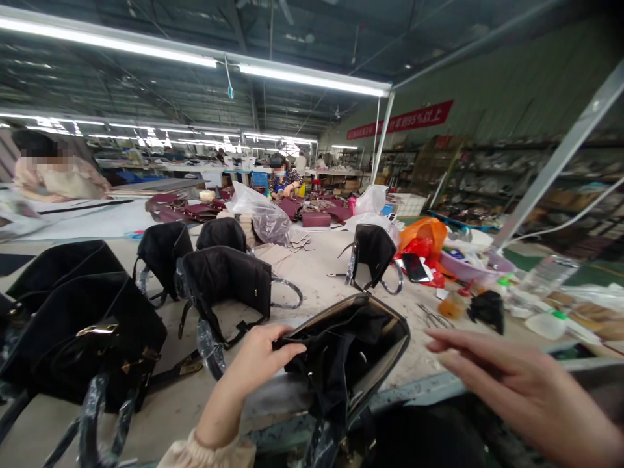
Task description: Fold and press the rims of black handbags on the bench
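Note:
A black handbag point(361, 351) lies tilted at the table's front edge, its mouth open toward me and its dark lining showing. My left hand point(258, 361) pinches the bag's left rim between thumb and fingers. To the right of the bag, my right hand point(521, 383) hangs in the air, fingers stretched out and holding nothing, slightly blurred. The bag's handles, wrapped in clear plastic, droop below the table edge, partly in shadow. Close to my left hand stands another black bag point(229, 286) with plastic-wrapped handles.
Several more black bags, one with gold hardware point(100, 330), crowd the table's left. Scissors point(433, 316), an orange jar point(452, 304) and a purple basin point(480, 266) lie at right. Maroon pieces point(316, 218) and clear plastic point(263, 218) lie farther back. Co-workers sit beyond.

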A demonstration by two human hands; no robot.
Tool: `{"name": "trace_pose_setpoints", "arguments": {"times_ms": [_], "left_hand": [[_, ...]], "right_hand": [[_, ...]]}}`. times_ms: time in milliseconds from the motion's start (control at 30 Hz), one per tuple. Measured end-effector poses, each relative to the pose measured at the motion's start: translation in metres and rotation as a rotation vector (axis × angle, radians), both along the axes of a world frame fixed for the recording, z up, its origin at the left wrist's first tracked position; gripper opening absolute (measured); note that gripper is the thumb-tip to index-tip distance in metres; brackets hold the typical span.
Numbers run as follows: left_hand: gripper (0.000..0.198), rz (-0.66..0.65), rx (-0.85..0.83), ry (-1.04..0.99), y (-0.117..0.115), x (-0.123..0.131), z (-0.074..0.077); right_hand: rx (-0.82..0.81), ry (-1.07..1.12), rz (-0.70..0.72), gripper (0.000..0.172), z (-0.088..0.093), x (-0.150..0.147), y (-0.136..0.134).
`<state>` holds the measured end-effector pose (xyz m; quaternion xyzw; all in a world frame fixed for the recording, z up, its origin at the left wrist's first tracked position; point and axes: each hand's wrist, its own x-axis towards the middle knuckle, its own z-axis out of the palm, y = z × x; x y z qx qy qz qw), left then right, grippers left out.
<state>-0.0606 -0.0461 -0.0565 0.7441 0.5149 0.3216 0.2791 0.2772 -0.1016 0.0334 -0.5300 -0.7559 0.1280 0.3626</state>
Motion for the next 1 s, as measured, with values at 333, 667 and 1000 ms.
{"name": "trace_pose_setpoints", "arguments": {"times_ms": [333, 667, 1000], "left_hand": [[0.025, -0.007, 0.014, -0.006, -0.005, 0.001, 0.004], [0.024, -0.008, 0.035, 0.009, -0.004, 0.000, 0.004], [0.025, -0.014, 0.058, 0.014, -0.002, 0.001, -0.001]], "right_hand": [[-0.191, -0.574, 0.304, 0.027, 0.005, -0.132, 0.058], [-0.272, -0.040, 0.298, 0.024, 0.025, -0.120, 0.087], [-0.316, -0.664, 0.273, 0.044, 0.004, -0.146, 0.083]]}}
